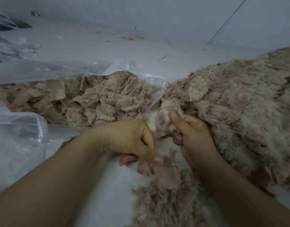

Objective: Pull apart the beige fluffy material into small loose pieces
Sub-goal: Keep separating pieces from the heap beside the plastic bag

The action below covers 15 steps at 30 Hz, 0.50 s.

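L hand (129,141) grip pinching fluffy piece (165,174), R hand (191,136) thumb-up gripping pile (239,104)

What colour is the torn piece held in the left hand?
Beige with a pinkish tint, like the big pile; the torn piece in the left hand shows in the head view.

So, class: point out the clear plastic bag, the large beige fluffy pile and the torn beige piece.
clear plastic bag (47,71), head view, upper rim
large beige fluffy pile (239,102), head view, middle
torn beige piece (167,174), head view, backing

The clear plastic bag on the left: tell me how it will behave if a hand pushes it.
The clear plastic bag is thin and wrinkled, so it would probably crumple, not slide as a block. Its open edge droops over the fluffy pieces, suggesting it is floppy and light.
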Motion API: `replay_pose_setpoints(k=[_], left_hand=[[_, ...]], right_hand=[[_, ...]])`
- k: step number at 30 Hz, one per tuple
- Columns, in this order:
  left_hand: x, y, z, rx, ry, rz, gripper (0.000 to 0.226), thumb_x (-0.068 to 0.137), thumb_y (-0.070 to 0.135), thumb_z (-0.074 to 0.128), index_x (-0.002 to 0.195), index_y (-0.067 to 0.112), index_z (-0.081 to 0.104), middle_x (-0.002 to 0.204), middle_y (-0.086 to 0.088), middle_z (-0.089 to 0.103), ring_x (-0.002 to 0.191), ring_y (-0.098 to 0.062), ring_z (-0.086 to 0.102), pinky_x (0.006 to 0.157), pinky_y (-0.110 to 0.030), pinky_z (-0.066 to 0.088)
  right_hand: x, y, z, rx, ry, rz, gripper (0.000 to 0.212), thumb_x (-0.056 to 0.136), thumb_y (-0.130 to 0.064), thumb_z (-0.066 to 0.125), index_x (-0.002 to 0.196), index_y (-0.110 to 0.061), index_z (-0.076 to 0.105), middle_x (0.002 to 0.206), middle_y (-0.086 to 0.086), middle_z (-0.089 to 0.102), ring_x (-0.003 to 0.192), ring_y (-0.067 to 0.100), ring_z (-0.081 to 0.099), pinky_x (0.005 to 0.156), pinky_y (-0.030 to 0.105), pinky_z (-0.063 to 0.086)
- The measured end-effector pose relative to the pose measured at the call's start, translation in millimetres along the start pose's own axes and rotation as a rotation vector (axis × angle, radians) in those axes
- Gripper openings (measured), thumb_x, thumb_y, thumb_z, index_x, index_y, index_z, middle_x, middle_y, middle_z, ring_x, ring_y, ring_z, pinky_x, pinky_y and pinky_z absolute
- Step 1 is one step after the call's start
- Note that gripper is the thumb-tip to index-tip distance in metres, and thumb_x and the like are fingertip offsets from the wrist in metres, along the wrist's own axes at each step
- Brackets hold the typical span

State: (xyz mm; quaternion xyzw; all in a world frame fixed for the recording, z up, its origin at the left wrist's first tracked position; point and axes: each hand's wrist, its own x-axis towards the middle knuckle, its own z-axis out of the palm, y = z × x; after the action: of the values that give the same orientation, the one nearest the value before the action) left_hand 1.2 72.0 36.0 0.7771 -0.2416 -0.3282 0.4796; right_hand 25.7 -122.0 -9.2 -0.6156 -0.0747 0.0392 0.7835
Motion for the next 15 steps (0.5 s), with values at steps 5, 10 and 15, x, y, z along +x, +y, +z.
replay_pose_setpoints(k=[5, 10, 15], left_hand=[[20.3, -3.2, 9.8, -0.129, 0.636, 0.014, 0.051, 0.064, 0.056, 0.078, 0.062, 0.008, 0.061, 0.044, -0.003, 0.045, 0.033, -0.015, 0.034, 0.037, -0.018, 0.029], [35.9, -5.0, 26.1, -0.361, 0.875, 0.189, 0.024, 0.082, 0.019, 0.076, 0.069, 0.009, 0.058, 0.046, -0.003, 0.045, 0.032, -0.014, 0.035, 0.034, -0.021, 0.034], [36.4, -4.7, 27.1, -0.401, 0.827, 0.197, 0.02, 0.088, 0.009, 0.069, 0.073, 0.003, 0.058, 0.05, -0.006, 0.043, 0.037, -0.014, 0.037, 0.04, -0.026, 0.035]], right_hand=[[0.2, 0.7, -0.8, -0.07, -0.07, -0.001, 0.042, 0.08, -0.038, 0.068, 0.063, -0.001, 0.059, 0.051, 0.001, 0.04, 0.044, 0.009, 0.029, 0.041, 0.02, 0.029], [0.9, 0.4, -2.6, -0.045, -0.121, 0.026, 0.019, 0.081, -0.031, 0.068, 0.076, -0.015, 0.075, 0.065, 0.007, 0.053, 0.044, 0.006, 0.032, 0.04, 0.019, 0.029], [-0.3, 0.0, -0.7, -0.076, -0.087, 0.038, 0.036, 0.083, -0.038, 0.065, 0.075, -0.003, 0.069, 0.063, 0.012, 0.037, 0.046, 0.008, 0.031, 0.041, 0.02, 0.031]])
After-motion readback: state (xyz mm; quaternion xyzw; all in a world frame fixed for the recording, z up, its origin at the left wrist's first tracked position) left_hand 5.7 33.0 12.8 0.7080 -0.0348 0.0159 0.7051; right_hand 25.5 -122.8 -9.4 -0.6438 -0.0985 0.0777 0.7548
